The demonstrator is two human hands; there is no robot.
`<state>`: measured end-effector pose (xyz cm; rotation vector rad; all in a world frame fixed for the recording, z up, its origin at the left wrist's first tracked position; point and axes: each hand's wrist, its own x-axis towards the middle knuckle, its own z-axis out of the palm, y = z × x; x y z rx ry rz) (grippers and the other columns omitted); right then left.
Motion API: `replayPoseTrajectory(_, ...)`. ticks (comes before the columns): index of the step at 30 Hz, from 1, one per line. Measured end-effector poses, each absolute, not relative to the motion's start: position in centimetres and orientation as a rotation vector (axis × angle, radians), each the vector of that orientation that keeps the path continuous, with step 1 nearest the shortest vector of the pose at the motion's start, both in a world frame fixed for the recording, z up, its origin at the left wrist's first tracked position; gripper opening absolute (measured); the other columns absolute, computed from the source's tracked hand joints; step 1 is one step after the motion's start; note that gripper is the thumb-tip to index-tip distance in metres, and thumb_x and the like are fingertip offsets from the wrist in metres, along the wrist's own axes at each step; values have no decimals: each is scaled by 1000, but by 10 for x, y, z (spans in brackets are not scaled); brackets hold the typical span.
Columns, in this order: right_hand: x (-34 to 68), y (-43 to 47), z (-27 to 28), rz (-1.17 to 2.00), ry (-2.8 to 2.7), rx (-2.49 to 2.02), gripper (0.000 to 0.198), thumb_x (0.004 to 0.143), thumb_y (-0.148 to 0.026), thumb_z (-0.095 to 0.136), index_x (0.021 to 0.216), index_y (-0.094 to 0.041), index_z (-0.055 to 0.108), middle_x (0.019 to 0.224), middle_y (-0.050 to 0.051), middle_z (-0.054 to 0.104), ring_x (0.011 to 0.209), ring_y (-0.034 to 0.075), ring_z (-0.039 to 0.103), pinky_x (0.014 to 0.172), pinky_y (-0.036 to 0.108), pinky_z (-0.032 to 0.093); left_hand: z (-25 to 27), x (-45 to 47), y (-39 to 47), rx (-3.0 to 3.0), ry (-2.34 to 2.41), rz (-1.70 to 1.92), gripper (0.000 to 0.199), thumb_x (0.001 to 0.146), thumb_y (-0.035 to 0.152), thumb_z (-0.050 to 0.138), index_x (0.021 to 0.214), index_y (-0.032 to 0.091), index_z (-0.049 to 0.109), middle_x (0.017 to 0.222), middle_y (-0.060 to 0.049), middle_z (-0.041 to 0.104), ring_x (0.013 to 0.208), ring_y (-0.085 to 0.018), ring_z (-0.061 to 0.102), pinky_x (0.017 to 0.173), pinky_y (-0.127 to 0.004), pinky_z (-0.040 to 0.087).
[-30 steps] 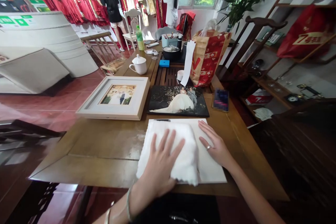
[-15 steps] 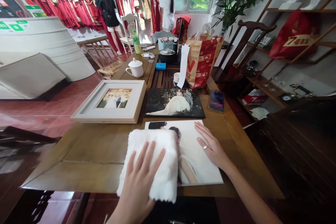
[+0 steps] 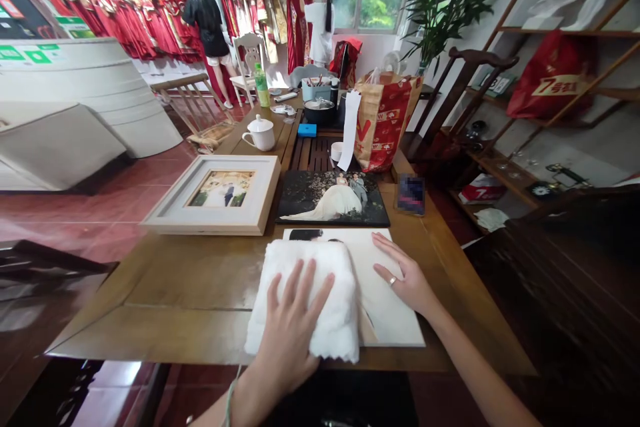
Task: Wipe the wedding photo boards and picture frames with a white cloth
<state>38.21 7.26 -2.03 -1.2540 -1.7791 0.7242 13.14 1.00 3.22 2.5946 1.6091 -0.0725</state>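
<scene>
A folded white towel lies over the left part of a photo print, hiding most of the picture. My left hand presses flat on the towel with its fingers spread. On the print's right side rests my right hand, open, its fingers stretched along the surface and a ring on one of them. Just beyond the print is a dark wedding photo panel. To its left stands a pale framed wedding photo, lying face up.
The wooden table also bears a lidded white cup, a green bottle, a blue box, a red and brown paper bag and a phone. Two people stand by hanging red garments at the back.
My left hand and the towel have slid to the right and slightly away across the print, covering more of the picture. My right hand stays in place on the print.
</scene>
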Motion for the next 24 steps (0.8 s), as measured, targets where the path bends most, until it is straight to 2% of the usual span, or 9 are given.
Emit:
replayPoseTrajectory(8,380,72,-20,664,-1800,-1248,45,87,-34,54,132,-25,51,140,9,49,132,26,41,110,49,32,32,155,74,2541,1720,161,86,70,25,60,146,24,20,153,-15,16,140,-36,6,106,-59,11)
replayPoseTrajectory(13,380,71,-21,651,-1793,-1265,45,88,-33,53,132,-24,51,140,9,48,132,25,41,109,48,33,33,151,32,2546,1620,66,98,61,19,61,147,27,14,155,-10,4,140,-33,-4,109,-56,3)
replayPoseTrajectory(18,382,72,-23,652,-1798,-1278,45,88,-31,53,132,-23,50,141,10,47,132,24,40,111,48,31,36,146,-20,2518,1485,-61,112,48,13,58,147,30,8,155,-8,-6,139,-35,-7,107,-59,-4)
replayPoseTrajectory(21,383,72,-23,663,-1796,-1286,46,88,-31,53,132,-23,49,141,9,47,133,24,39,111,48,31,35,145,-13,2509,1460,-33,107,53,18,59,146,33,10,155,-6,-5,140,-35,-4,107,-58,-2)
replayPoseTrajectory(24,383,72,-23,678,-1796,-1296,46,87,-31,54,132,-23,50,141,9,46,133,24,39,110,47,32,32,147,22,2541,1576,70,95,63,25,60,146,32,15,155,-7,4,141,-33,0,108,-56,4)
